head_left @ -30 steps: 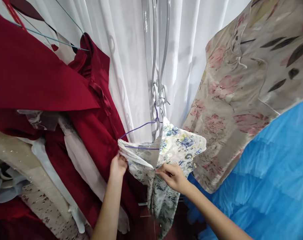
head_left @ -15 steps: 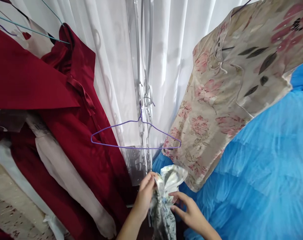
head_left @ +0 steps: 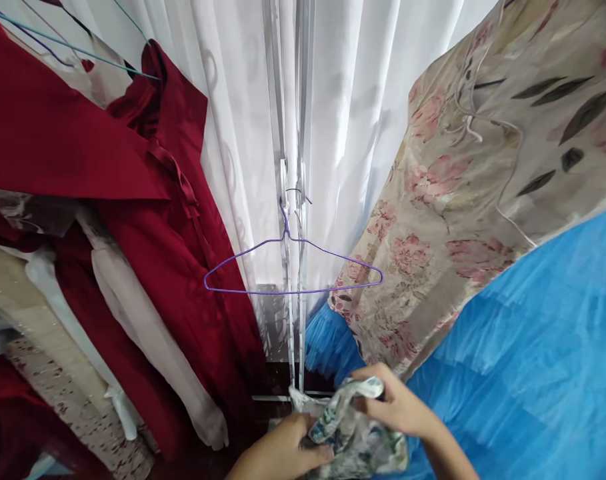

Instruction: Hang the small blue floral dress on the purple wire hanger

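A bunched pale garment with a green and blue-grey print (head_left: 373,443) is between my two hands at the bottom of the head view. My left hand (head_left: 295,447) grips its left side, thumb and fingers closed on the cloth. From the right, my right hand (head_left: 390,403) pinches the upper edge, where the cloth curls into a loop. The garment's lower part runs out of the picture. Above my hands a bare purple wire hanger (head_left: 293,292) hangs from a metal rack (head_left: 303,253).
Dark red dresses (head_left: 183,267) hang on the left, with a sheer pale sleeve (head_left: 147,333) among them. On the right hang a beige floral garment (head_left: 433,207) and a blue ruffled tulle dress (head_left: 543,353). A white curtain (head_left: 343,100) covers the back.
Both hands and the printed garment have moved lower, and the garment is more bunched. The right hand has closed on its upper edge. The view has shifted slightly.
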The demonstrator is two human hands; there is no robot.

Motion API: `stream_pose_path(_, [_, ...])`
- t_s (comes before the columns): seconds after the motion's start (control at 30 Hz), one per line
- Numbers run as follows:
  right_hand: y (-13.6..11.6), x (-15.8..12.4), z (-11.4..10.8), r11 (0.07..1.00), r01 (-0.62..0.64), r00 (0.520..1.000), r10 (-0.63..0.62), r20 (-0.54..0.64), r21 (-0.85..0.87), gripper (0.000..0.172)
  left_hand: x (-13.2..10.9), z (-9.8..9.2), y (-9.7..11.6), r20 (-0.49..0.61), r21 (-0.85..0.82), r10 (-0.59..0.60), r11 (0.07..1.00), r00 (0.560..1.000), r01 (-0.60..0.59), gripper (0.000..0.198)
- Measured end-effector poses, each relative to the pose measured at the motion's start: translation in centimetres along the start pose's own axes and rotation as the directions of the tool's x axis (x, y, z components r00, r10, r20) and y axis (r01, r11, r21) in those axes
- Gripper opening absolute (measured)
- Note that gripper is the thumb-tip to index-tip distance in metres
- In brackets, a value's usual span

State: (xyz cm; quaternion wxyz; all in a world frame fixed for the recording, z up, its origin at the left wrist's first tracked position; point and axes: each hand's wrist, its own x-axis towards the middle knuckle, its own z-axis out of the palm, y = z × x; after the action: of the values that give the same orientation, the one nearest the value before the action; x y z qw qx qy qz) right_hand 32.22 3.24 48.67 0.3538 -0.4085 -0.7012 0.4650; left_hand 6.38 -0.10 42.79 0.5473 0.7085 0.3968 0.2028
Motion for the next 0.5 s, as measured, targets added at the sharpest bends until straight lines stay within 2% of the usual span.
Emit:
stream_pose_path(0.03, [-0.4, 0.3, -1.9, 0.999, 0.033, 0.999, -0.035, -0.037, -0.035, 0.022, -0.4, 0.3, -0.9, -0.016, 0.046, -0.035, 0.998, 0.999, 0.036, 0.039])
stream_pose_path(0.13, [-1.4, 2.6, -7.8, 0.987, 0.147, 0.984, -0.153, -0.094, -0.065, 0.027, -1.1, 0.2, -2.2, -0.188, 0.073, -0.065, 0.994, 0.980, 0.080, 0.030])
stream_pose_path(0.2, [-2.1, 5.0, -11.4, 0.980, 0.177, 0.961, -0.191, -0.202, -0.086, 0.023, -1.3, -0.5, -1.5, -0.327, 0.053, -0.049, 0.996, 0.944, 0.070, 0.031])
stream_pose_path(0.27, [-2.7, 8.1, -14.1, 0.981, 0.185, 0.935, -0.196, -0.295, -0.065, 0.014, -1.3, -1.7, 0.5, -0.430, 0.070, 0.001, 0.997, 0.903, 0.031, 0.031])
stream_pose_path(0.37, [-4.1, 12.9, -15.7, 0.970, 0.229, 0.923, -0.190, -0.334, 0.081, 0.010, -1.4, -3.8, 4.4, -0.485, 0.135, 0.151, 0.986, 0.861, -0.097, 0.027])
stream_pose_path(0.43, [-5.4, 15.6, -15.2, 0.968, 0.187, 0.960, -0.144, -0.241, 0.166, 0.010, -1.6, -5.6, 6.7, -0.506, 0.117, 0.226, 0.974, 0.832, -0.193, 0.026])
stream_pose_path(0.5, [-6.9, 17.6, -13.8, 0.971, 0.092, 0.993, -0.073, -0.093, 0.222, 0.014, -2.3, -8.0, 8.1, -0.552, 0.060, 0.252, 0.963, 0.795, -0.264, 0.025])
